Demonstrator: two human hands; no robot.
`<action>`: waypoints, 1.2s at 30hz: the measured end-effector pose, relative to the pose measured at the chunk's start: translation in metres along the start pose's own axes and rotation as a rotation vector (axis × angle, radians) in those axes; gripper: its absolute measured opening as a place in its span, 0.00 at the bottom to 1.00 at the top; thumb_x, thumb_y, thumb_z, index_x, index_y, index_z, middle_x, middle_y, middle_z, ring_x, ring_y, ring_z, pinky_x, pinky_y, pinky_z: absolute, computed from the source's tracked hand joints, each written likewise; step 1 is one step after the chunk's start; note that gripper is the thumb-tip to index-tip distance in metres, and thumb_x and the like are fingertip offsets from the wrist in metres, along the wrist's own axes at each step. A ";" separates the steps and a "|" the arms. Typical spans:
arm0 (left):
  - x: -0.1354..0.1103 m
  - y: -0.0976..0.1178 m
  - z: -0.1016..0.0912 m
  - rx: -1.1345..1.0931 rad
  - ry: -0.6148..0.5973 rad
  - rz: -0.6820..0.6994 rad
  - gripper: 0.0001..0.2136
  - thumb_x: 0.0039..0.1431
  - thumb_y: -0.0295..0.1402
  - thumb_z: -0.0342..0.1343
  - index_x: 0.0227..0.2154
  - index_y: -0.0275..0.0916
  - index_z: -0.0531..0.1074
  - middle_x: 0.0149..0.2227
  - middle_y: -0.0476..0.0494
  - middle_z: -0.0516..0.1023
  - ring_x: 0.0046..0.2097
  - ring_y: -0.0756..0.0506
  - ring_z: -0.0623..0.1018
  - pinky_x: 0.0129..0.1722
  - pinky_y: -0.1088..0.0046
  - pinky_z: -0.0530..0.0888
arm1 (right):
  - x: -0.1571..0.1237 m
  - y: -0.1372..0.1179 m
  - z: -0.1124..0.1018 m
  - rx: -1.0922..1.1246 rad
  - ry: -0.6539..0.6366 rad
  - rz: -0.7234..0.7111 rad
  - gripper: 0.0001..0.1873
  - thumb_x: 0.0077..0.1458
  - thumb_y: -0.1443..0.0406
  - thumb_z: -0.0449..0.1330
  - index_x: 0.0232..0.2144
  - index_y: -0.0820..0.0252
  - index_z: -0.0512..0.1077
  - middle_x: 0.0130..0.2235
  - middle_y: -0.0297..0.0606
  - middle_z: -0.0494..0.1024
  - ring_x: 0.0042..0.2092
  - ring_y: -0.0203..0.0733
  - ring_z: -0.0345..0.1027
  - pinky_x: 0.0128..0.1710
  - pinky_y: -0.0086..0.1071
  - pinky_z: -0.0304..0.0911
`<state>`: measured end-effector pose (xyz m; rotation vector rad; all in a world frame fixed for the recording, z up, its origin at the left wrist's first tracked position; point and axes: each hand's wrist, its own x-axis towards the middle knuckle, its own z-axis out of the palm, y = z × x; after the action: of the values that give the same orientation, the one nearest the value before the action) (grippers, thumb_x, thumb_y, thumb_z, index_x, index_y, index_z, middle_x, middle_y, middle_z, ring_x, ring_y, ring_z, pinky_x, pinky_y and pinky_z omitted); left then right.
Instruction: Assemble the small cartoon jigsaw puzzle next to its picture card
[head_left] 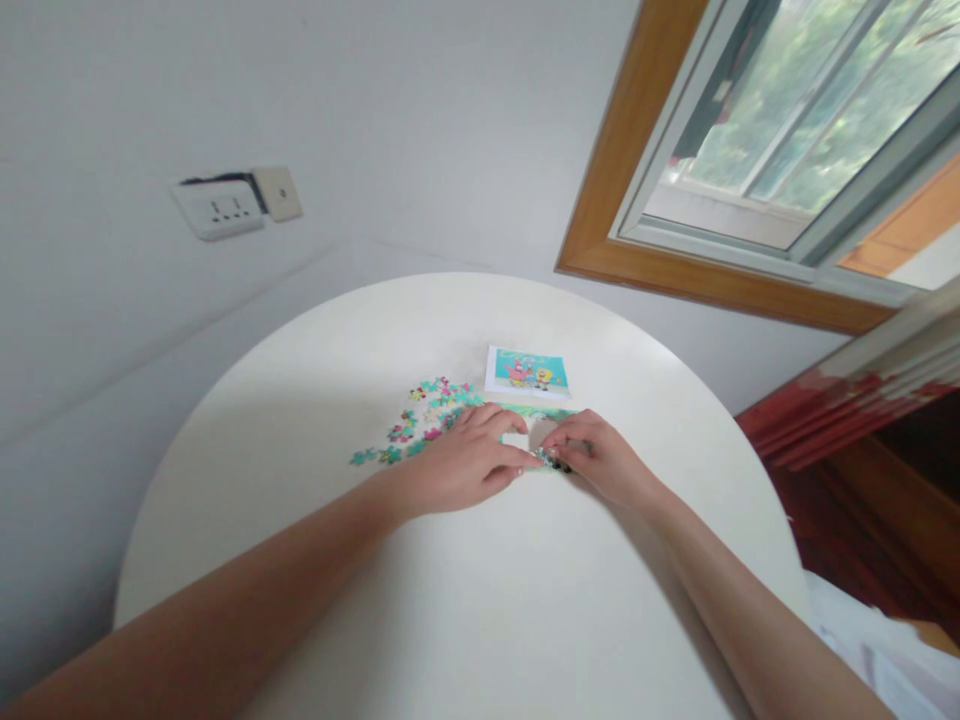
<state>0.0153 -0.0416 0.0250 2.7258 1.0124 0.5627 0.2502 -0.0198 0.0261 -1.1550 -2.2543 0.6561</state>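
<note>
On the white table, a partly joined jigsaw puzzle (pixel 536 411) with a green upper edge lies between my two hands. My left hand (pixel 476 458) rests at its left side, thumb and fingers apart, with the fingertips touching or just above it. My right hand (pixel 596 455) is at the right side, thumb and forefinger pinched on a small puzzle piece (pixel 546 459) at the lower edge. The fingers hide much of that piece. Loose jigsaw pieces (pixel 401 430) in teal, pink and yellow are scattered left of and behind my left hand, some covered by it.
A cartoon picture card (pixel 529 372) with a white border lies just beyond the puzzle. The round white table (pixel 480 610) meets the wall at its far side. A wall socket (pixel 221 208) is at left, a wood-framed window (pixel 600 255) at upper right, and a red-and-white curtain (pixel 832 410) at right.
</note>
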 end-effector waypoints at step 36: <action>-0.026 -0.071 -0.070 0.178 0.331 -0.353 0.10 0.58 0.35 0.52 0.28 0.40 0.77 0.39 0.45 0.75 0.44 0.44 0.70 0.52 0.62 0.62 | -0.014 0.006 -0.014 0.209 0.258 0.154 0.17 0.56 0.51 0.57 0.36 0.57 0.77 0.40 0.42 0.79 0.42 0.46 0.69 0.43 0.37 0.62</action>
<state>-0.0729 -0.0031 0.0606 2.5525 1.6528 0.9120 0.2699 -0.0256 0.0297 -1.2394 -1.8504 0.7372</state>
